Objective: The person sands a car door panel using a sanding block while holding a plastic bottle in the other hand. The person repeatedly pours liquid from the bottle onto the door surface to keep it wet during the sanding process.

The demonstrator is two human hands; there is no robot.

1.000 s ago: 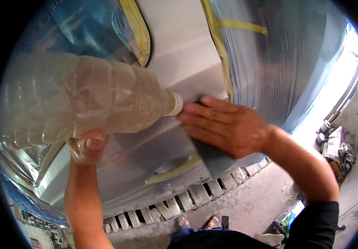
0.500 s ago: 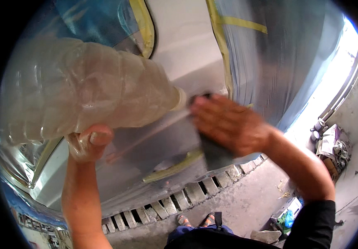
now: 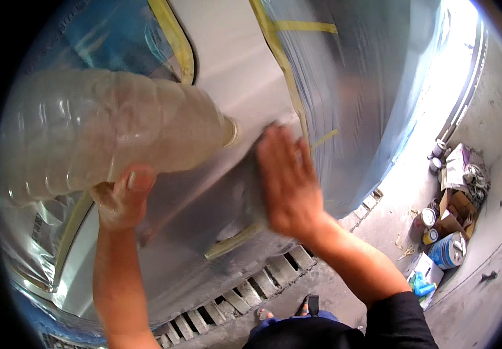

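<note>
My left hand [image 3: 124, 198] grips a large clear plastic bottle [image 3: 117, 125] from below, thumb up against its side. The bottle lies nearly level, its open neck pointing right toward a car's pale body panel [image 3: 233, 43]. Cloudy liquid seems to be inside. To the right of the neck, my right hand [image 3: 289, 180] lies flat on the wet panel, blurred by motion. Under it is a dark sheet of sandpaper [image 3: 272, 124], mostly hidden; only a bit shows past the fingertips.
Yellow masking tape [image 3: 283, 70] edges the panel, with clear plastic film [image 3: 373, 93] to its right. A slatted drain grate [image 3: 265, 282] runs along the floor below. Paint cans [image 3: 447, 250] and a cardboard box [image 3: 457, 212] stand by the wall at right.
My right hand has swept slightly left, its fingers now pointing more upward, and covers most of the sandpaper. The bottle has shifted a little left in view. The whole view has turned slightly.
</note>
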